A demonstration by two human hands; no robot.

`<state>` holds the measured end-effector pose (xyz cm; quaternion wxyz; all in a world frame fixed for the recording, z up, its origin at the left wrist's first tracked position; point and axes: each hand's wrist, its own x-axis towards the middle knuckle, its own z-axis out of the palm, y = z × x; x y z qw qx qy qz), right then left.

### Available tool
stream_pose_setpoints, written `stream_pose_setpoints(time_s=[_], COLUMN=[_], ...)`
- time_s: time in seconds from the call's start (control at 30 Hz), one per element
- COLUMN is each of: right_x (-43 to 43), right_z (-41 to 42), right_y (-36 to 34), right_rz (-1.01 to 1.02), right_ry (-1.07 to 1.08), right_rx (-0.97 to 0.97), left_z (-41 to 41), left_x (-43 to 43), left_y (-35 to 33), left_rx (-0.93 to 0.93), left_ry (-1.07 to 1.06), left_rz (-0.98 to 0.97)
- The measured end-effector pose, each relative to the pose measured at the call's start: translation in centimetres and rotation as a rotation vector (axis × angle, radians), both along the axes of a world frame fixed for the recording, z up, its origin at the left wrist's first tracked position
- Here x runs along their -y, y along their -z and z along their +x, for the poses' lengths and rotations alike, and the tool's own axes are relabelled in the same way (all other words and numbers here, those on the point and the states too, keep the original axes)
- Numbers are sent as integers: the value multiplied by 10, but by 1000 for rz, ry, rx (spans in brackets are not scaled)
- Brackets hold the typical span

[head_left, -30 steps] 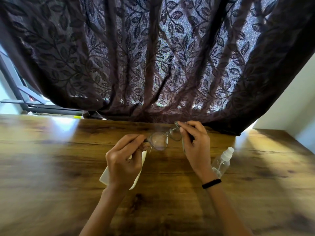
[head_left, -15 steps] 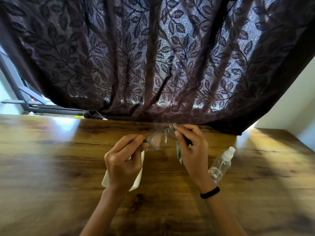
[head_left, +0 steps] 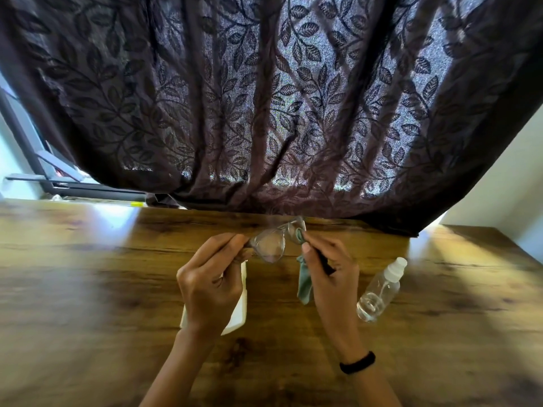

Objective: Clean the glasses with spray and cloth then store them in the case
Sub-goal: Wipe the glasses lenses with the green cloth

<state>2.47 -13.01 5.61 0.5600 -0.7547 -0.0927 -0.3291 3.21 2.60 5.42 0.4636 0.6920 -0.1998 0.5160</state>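
Head cam: wood table (head_left: 88, 289); dark leaf curtain (head_left: 264, 98) behind.

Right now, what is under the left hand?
A white case lies on the table under the left hand. Only its right edge and near corners show; the hand covers the rest, so I cannot tell if it is open.

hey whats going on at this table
A person is cleaning a pair of glasses held above a wooden table. The left hand pinches one end of the frame, while the right hand presses a green cloth against the far lens. A clear spray bottle lies on the table to the right. A white case sits under the left hand; the glasses are not stored yet.
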Motion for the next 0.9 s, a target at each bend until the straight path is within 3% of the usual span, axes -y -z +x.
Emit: stream_pose_setpoints(time_s=[0.17, 0.4, 0.67, 0.73, 0.9], right_x=[-16, -8, 10, 15, 24], right_z=[-8, 10, 23, 25, 31], right_y=[-8, -15, 9, 10, 4], right_rz=[-7, -90, -121, -77, 271], right_ry=[-75, -3, 41, 32, -175], right_rx=[50, 75, -79, -114, -278], left_z=[0, -2, -1, -1, -2], left_x=[0, 1, -1, -2, -3], left_y=[1, -2, -2, -4, -8], left_rx=[-5, 12, 13, 16, 6], left_ry=[-9, 5, 29, 12, 5], left_rz=[44, 49, 1, 12, 6])
